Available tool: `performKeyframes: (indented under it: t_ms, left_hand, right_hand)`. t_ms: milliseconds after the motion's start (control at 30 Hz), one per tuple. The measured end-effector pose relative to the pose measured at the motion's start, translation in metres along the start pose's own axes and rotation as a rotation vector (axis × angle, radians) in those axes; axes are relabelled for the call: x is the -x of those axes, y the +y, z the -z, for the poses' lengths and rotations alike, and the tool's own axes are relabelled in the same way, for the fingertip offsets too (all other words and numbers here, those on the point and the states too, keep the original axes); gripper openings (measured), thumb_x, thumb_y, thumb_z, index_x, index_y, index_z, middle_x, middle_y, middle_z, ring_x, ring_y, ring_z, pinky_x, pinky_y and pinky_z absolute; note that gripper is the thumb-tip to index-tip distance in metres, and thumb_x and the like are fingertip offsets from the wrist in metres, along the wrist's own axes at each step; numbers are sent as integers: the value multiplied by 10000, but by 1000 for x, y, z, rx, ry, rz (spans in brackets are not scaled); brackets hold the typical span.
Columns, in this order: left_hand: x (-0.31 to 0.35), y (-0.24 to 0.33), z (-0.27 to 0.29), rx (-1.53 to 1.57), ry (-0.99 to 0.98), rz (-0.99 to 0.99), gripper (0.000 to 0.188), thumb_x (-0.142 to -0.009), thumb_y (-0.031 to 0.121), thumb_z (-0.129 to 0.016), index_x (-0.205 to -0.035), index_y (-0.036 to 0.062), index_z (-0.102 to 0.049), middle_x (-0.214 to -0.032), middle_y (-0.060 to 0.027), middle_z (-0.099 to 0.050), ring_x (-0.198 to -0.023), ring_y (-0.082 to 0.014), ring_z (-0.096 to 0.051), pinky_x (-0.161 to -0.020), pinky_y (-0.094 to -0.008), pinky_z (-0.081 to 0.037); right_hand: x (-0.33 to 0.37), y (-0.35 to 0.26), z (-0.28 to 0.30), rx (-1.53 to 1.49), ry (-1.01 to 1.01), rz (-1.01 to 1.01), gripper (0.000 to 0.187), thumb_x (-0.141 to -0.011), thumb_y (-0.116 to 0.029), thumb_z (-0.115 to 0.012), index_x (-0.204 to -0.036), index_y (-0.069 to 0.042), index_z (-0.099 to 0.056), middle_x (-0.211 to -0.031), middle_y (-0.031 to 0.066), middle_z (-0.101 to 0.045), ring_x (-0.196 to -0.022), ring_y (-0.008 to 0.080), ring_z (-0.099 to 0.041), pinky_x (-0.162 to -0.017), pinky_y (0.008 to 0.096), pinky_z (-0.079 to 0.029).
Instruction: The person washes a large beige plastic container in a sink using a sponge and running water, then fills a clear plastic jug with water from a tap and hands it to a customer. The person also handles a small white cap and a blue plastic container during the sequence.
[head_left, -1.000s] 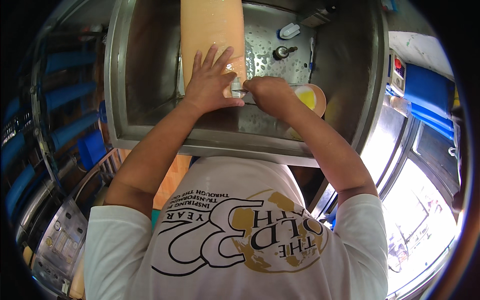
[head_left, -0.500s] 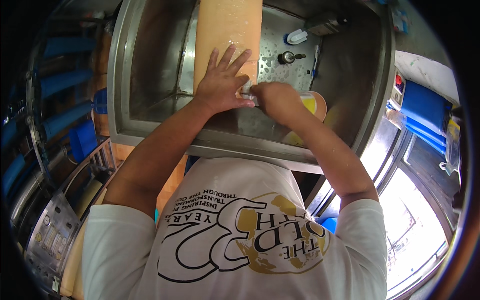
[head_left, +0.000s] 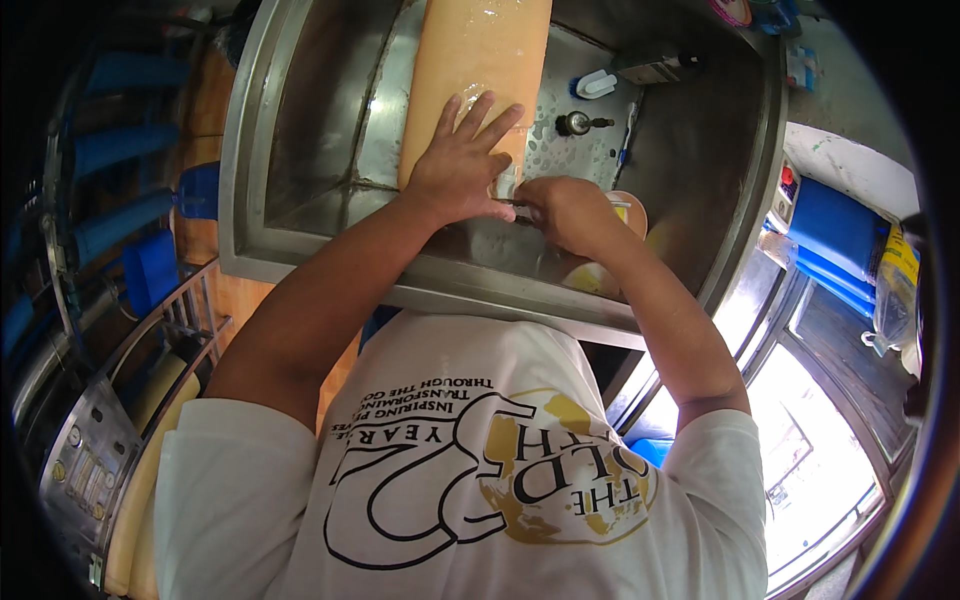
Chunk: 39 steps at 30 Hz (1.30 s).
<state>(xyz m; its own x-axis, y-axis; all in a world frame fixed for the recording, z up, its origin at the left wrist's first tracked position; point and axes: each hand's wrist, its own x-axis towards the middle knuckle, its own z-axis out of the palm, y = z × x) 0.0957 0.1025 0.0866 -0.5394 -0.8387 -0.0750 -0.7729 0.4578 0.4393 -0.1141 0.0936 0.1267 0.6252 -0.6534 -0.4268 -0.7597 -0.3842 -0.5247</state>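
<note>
A long, wet, peach-coloured block or roll (head_left: 478,60) lies in a stainless steel sink (head_left: 300,130), running away from me. My left hand (head_left: 455,175) rests on its near end with the fingers spread. At the block's near right corner, beside my left thumb, my right hand (head_left: 568,215) is closed in a pinch. A small pale, shiny piece shows between the two hands; what my right fingers hold is mostly hidden. Just right of that hand sits a peach bowl (head_left: 640,212) with something yellow and white in it.
On the sink floor lie a white brush (head_left: 597,84), a metal drain fitting (head_left: 577,123), a thin stick-like tool (head_left: 627,150) and a dark bottle (head_left: 650,68). Blue rollers (head_left: 130,147) line the left side. Folded blue sheets (head_left: 840,225) stand at the right.
The whole view has shifted a little, so the sink contents sit differently in the picture. My left hand keeps its place on the block; my right hand stays pinched at the corner.
</note>
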Motion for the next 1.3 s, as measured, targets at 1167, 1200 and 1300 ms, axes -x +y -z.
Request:
performKeyframes:
  t_ms: [1167, 1200, 1300]
  left_hand:
    - [-1, 5, 6, -52, -104, 27, 700, -621, 658, -793, -1095, 144, -769, -1654, -50, -240, -1531, -359, -150, -1230, -612, -110]
    - [-1, 4, 6, -51, -109, 27, 704, -614, 659, -797, -1091, 141, -768, -1653, -51, -240, -1531, -360, -150, -1229, -613, -112]
    - [-5, 6, 12, -83, -141, 33, 726, -589, 658, -812, -1097, 142, -764, -1653, -55, -239, -1532, -360, -151, -1231, -612, -110]
  right_hand:
    - [-6, -2, -1, 124, -39, 22, 221, -869, -156, -642, -1072, -120, -720, -951, 130, -719, -894, 344, -699, -787, 477, -544]
    - [-5, -3, -2, 107, -65, 51, 220, -870, -152, -639, -1071, -121, -722, -957, 133, -719, -896, 347, -698, -790, 478, -543]
    - [-1, 1, 5, 72, -70, 18, 211, -876, -146, -626, -1059, -118, -726, -959, 145, -721, -890, 351, -698, -783, 477, -543]
